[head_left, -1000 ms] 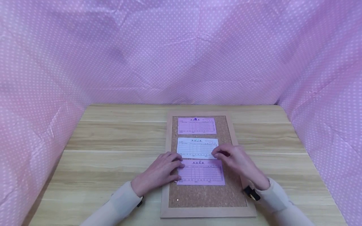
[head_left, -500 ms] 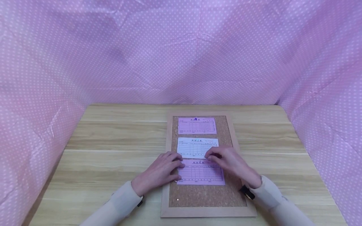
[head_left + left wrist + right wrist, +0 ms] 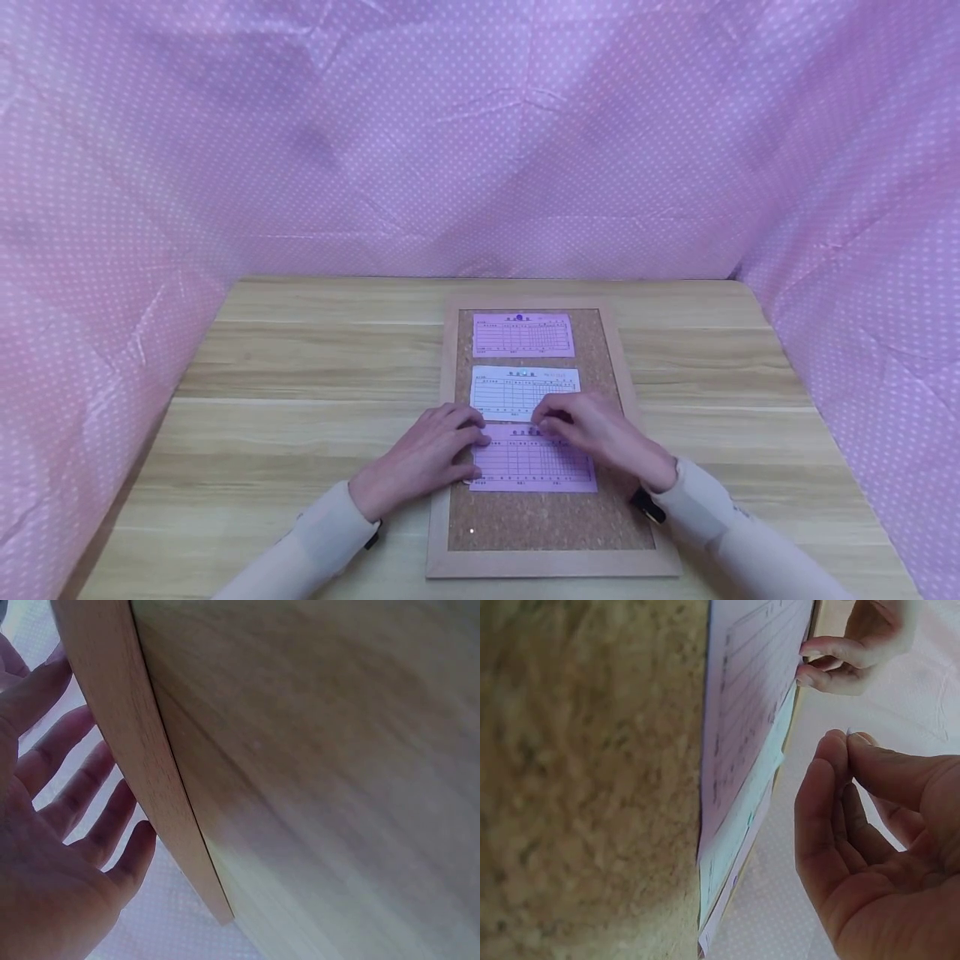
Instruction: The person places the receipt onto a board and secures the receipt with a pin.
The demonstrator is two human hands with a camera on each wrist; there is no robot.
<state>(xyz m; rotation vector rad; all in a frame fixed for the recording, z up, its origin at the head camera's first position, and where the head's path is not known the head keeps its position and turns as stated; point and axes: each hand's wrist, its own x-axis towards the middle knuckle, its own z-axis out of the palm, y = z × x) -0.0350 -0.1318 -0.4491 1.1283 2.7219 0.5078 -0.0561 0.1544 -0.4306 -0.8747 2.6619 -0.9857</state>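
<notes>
A framed cork board lies on the table, bearing a pink slip at the top, a white slip below it and a lower pink slip. My left hand rests at the board's left side, fingertips on the lower pink slip's left edge. Over the top edge of that slip, my right hand pinches a small pale pin between thumb and fingertips; only its tip shows in the right wrist view. A purple pushpin fixes the top slip, and a pale green pushpin the white one.
A tiny white dot shows on the cork at the lower left. The wooden frame rims the board. Wooden tabletop extends to both sides, and a pink dotted cloth hangs around the back and sides.
My right hand has moved left, from the white slip's right edge to the middle top of the lower pink slip, still pinching. The left hand and the slips have stayed put.
</notes>
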